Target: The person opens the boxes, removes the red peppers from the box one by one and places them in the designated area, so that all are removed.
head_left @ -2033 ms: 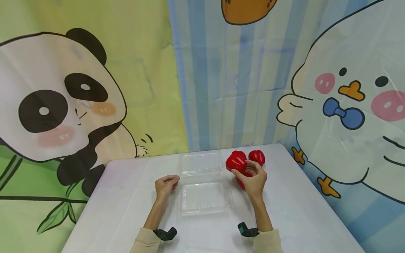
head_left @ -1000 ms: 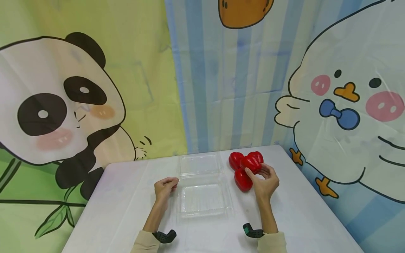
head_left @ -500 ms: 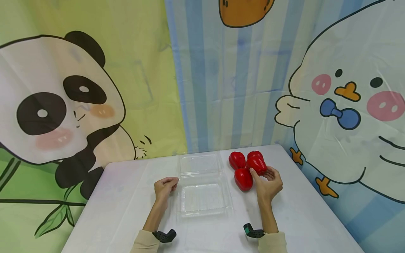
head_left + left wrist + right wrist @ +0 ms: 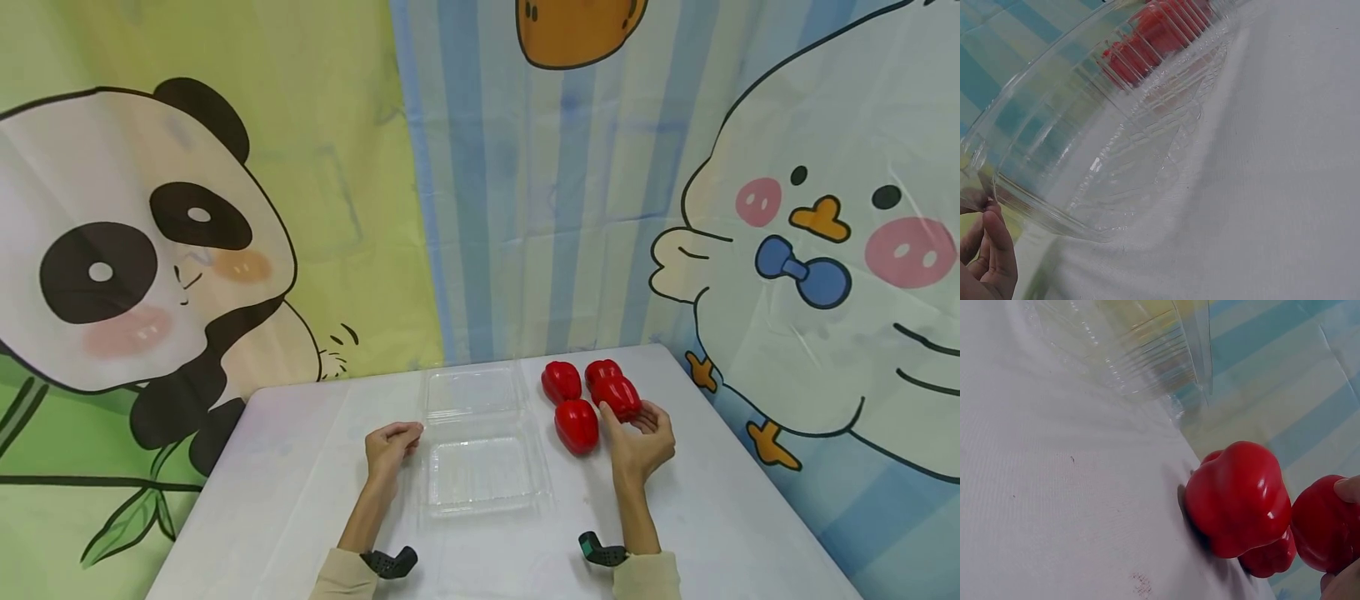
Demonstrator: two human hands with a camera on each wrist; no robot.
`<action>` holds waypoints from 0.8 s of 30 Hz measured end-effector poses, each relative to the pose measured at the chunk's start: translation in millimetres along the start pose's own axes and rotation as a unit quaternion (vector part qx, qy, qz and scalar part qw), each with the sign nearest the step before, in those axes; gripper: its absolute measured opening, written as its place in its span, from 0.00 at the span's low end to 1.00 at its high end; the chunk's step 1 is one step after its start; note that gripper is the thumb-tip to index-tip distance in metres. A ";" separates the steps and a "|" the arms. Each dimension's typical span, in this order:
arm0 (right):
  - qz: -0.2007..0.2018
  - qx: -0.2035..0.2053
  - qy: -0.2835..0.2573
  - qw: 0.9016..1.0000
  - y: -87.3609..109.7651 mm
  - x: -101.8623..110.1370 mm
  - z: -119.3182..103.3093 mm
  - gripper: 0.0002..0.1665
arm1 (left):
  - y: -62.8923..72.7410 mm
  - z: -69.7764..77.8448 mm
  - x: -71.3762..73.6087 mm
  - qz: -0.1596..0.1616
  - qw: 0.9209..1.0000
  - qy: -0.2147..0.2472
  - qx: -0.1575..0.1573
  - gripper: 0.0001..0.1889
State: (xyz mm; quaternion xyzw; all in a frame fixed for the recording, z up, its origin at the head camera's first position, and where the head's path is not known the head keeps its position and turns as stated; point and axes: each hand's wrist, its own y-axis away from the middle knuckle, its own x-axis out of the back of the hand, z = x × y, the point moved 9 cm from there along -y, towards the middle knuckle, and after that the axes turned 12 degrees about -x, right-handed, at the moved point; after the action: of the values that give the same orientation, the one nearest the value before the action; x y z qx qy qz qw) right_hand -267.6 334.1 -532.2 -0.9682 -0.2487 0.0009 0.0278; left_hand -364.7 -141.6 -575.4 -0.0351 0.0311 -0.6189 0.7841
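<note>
My left hand (image 4: 392, 450) pinches the left edge of a clear plastic clamshell container (image 4: 483, 473), which lies unfolded with its lid half (image 4: 474, 392) toward the back. In the left wrist view, thumb and fingertips (image 4: 1000, 234) meet at the container's rim. On the right, my right hand (image 4: 643, 442) holds a red bell pepper (image 4: 618, 398) between thumb and fingers; the right wrist view catches that pepper (image 4: 1325, 525) at its right edge. Three other red bell peppers sit close by: one in front (image 4: 577, 427), one at back left (image 4: 561, 382) and one behind the held pepper (image 4: 603, 369).
A white-covered table (image 4: 300, 483) carries everything, its back edge against a printed curtain (image 4: 495, 208) with a panda and a white bird. Black devices (image 4: 390, 562) are strapped to both wrists.
The right hand has carried its pepper from above the left of the group rightward and lower, to the group's right side. The left hand stays on the container's edge.
</note>
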 end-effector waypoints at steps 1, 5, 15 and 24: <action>0.000 -0.001 -0.001 1.000 -0.4 0.2 1.0 0.38 | -0.2 -0.6 0.1 0.000 1.000 0.000 0.000 0.11; 0.003 -0.014 0.003 1.000 -1.0 1.6 5.4 0.38 | -0.8 -2.0 0.5 -0.001 1.000 0.004 0.000 0.11; 0.011 -0.052 0.020 0.998 -2.5 5.0 22.1 0.40 | -1.8 -2.4 -1.4 -0.001 1.000 0.007 0.002 0.10; 0.013 -0.070 0.035 0.997 -2.9 5.2 36.6 0.41 | 0.2 0.3 -0.1 -0.005 1.000 0.017 0.001 0.14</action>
State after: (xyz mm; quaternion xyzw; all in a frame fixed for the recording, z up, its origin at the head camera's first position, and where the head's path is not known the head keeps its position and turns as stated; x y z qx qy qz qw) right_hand -265.0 341.1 -568.5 -0.9703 -0.2346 -0.0504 -0.0309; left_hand -364.5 -141.5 -575.2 -0.0240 0.0430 -0.6234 0.7804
